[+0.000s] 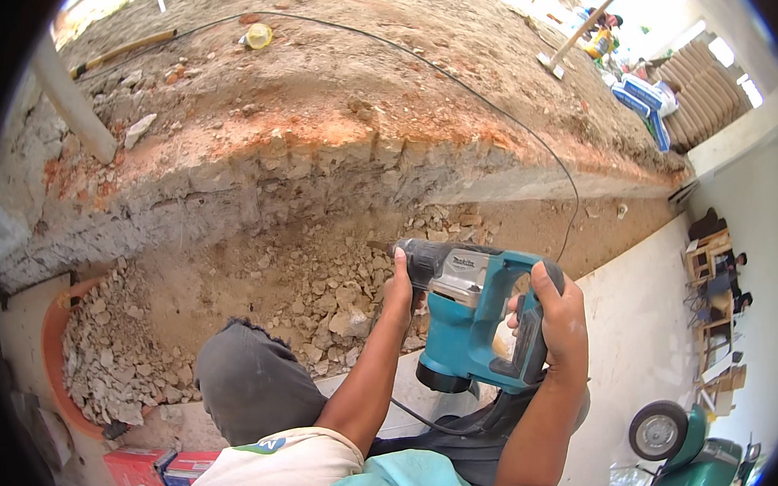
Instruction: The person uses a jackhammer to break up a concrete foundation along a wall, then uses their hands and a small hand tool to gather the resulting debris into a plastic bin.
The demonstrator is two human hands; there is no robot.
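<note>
A teal and black Makita demolition hammer (455, 307) is held level in front of me, its body above the floor. Around the black front barrel, behind the chisel bit (381, 246), my left hand (399, 287) is closed with the thumb on top. My right hand (563, 320) grips the rear D-handle. The bit points left, over broken rubble (338, 307) at the foot of a rough, chipped wall face (320, 172). Whether its tip touches anything is hard to tell. A black power cable (418, 418) hangs below the tool.
An orange basin (51, 356) holds rubble at left. A cable (491, 105) crosses the raised ground. A pipe (77, 103), wooden-handled tools (127, 50), bags (642, 95) and a green scooter (699, 472) stand or lie around. Red boxes (138, 471) sit near my left knee.
</note>
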